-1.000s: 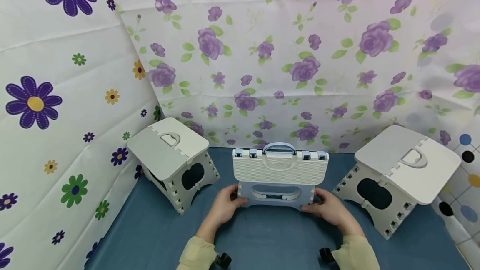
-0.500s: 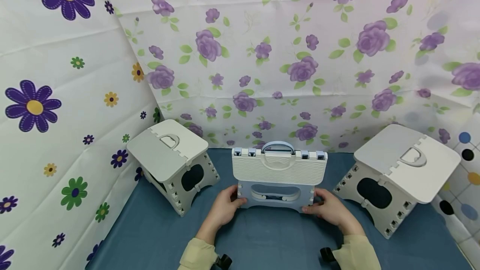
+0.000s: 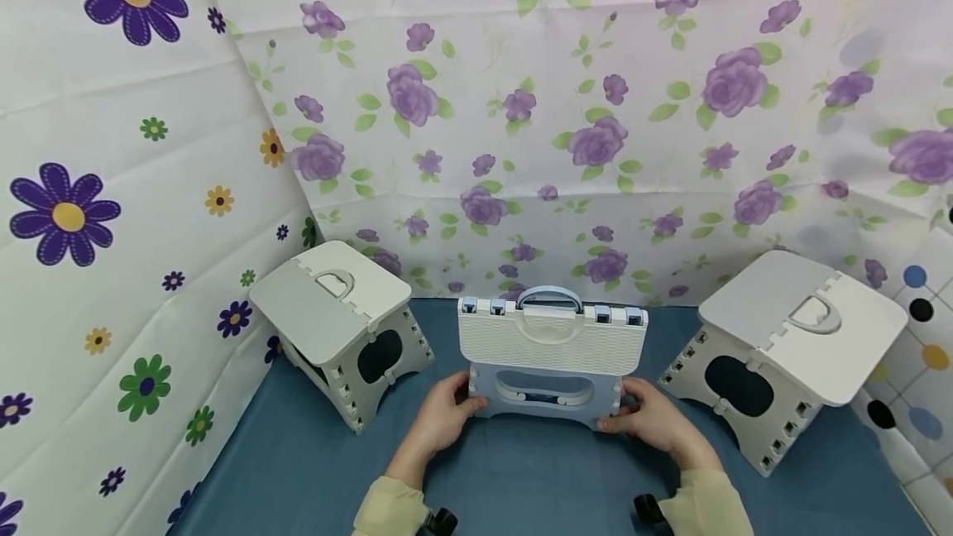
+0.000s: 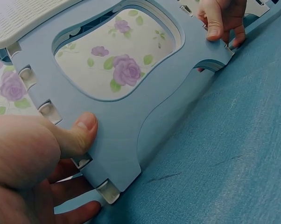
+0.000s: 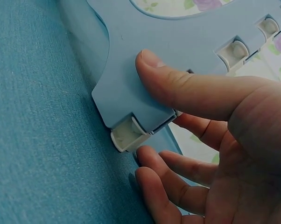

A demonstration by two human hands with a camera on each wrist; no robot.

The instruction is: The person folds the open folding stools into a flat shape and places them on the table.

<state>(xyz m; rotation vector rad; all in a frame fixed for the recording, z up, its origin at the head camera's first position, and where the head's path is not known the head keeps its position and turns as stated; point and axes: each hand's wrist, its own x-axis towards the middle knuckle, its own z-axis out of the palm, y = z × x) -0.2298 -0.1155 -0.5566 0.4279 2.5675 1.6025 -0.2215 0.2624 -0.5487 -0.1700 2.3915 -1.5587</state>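
Observation:
A folded step stool (image 3: pixel 553 346) stands on its edge at the middle of the blue cloth, its white ribbed top and blue handle loop uppermost. Its blue leg panel faces the person. My left hand (image 3: pixel 442 413) grips the lower left end; in the left wrist view its thumb (image 4: pixel 82 135) presses the blue panel (image 4: pixel 117 128), other fingers behind. At the lower right end my right hand (image 3: pixel 655 418) holds the stool the same way. In the right wrist view that thumb (image 5: pixel 178 86) lies on the panel's corner, while the lower fingers (image 5: pixel 178 186) spread below the white hinge (image 5: pixel 129 135).
An unfolded grey and white stool (image 3: pixel 335 296) stands at the left and a similar stool (image 3: pixel 797 329) at the right, both on the blue cloth (image 3: pixel 543 486). A flowered curtain (image 3: pixel 484 106) rises close behind. Dark wrist cameras sit near both sleeves (image 3: pixel 703 503).
The head view has shifted a little, so everything sits slightly lower and further left. Both hands keep their hold on the folded stool, which stays in place.

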